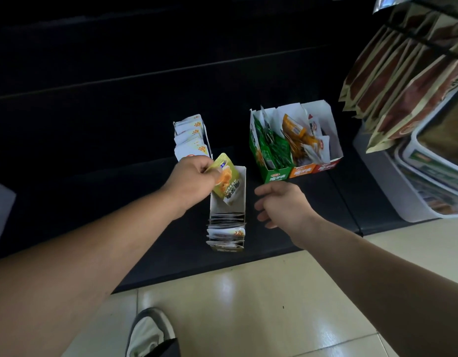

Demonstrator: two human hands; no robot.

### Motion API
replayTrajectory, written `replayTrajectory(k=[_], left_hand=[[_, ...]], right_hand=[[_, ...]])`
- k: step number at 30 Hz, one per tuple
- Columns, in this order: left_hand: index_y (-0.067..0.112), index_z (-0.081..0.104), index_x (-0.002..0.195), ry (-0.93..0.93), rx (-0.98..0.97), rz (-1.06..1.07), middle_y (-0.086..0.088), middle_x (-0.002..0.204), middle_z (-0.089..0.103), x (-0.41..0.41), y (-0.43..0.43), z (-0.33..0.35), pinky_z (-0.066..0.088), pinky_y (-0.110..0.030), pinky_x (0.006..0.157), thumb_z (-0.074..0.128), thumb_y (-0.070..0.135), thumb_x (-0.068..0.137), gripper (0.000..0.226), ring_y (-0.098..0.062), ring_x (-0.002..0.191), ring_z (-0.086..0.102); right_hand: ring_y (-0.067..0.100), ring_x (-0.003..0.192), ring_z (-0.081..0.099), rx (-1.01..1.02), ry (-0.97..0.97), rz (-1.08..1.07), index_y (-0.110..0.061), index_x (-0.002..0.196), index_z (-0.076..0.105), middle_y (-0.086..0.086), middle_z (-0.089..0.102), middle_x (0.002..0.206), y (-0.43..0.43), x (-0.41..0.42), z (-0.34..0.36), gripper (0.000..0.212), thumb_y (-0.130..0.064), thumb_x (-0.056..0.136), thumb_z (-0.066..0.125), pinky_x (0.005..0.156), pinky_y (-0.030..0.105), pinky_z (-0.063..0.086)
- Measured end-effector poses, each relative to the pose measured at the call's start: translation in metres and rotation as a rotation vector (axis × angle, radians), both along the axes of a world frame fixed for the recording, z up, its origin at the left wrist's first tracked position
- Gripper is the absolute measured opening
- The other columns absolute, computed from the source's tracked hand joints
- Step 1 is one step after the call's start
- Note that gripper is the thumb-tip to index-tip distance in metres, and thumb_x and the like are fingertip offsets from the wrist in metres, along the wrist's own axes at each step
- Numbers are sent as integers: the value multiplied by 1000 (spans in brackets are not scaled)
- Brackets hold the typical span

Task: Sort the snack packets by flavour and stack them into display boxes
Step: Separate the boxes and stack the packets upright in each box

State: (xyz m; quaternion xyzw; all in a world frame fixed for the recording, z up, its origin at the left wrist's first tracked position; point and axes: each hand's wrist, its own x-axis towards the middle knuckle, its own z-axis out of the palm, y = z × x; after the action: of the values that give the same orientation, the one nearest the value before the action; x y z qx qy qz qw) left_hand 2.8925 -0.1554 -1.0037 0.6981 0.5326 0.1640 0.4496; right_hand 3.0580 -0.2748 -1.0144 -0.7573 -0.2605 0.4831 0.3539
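My left hand [194, 177] pinches a yellow-green snack packet [226, 180] over the back, unfilled end of a narrow white display box [242, 188]. The front of that box holds several packets standing on edge [226, 231]. My right hand [282, 203] hovers just right of the box, fingers loosely curled, holding nothing. Behind my left hand stands another narrow box with a row of white packets [190, 136]. A wider three-section box [300, 172] at the right holds green packets [274, 148], orange packets [296, 132] and white packets [319, 143].
The boxes sit on a low black shelf [119, 197] with dark shelving behind. Large brown snack bags [402, 81] hang at the upper right above stacked packaged goods [433, 176]. Cream floor tiles [274, 305] and my shoe [150, 333] lie below.
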Motion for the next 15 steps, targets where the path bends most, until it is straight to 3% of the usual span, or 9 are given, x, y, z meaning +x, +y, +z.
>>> replayTrajectory(k=[5, 7, 10, 13, 15], left_hand=[[20, 74, 89, -63, -48, 23, 1, 92, 77, -1, 0, 1, 56, -32, 81, 62, 32, 103, 22, -16, 84, 70], [18, 72, 94, -72, 21, 30, 0, 90, 75, 0, 1, 3, 53, -21, 69, 60, 30, 104, 20, -18, 81, 70], [13, 66, 103, -111, 195, 192, 2, 91, 68, 0, 6, 11, 41, -4, 54, 53, 21, 107, 15, -5, 74, 61], [17, 63, 101, -210, 161, 409, -2, 91, 69, -5, 14, 18, 51, -20, 59, 52, 23, 107, 14, -13, 71, 62], [22, 65, 100, -292, 4, 420, -2, 96, 73, -9, 8, 20, 56, -27, 56, 57, 20, 106, 9, -15, 71, 67]], right_hand=[[24, 87, 74, 57, -36, 27, -21, 125, 66, 3, 73, 101, 2, -4, 4, 34, -4, 97, 57, 76, 40, 64], [23, 87, 75, 80, -16, -8, -19, 129, 65, 2, 73, 101, 3, -4, 6, 31, -10, 99, 62, 73, 37, 64], [23, 87, 75, 65, 84, -75, -15, 138, 59, 6, 71, 108, 6, -6, 7, 44, -28, 97, 72, 71, 36, 65], [25, 93, 76, 33, 170, -91, -16, 138, 57, 5, 71, 116, 11, -10, 10, 61, -45, 89, 79, 70, 35, 64], [28, 93, 77, 83, 222, -100, -16, 124, 67, 5, 75, 115, 16, -14, 14, 46, -43, 90, 80, 66, 33, 60]])
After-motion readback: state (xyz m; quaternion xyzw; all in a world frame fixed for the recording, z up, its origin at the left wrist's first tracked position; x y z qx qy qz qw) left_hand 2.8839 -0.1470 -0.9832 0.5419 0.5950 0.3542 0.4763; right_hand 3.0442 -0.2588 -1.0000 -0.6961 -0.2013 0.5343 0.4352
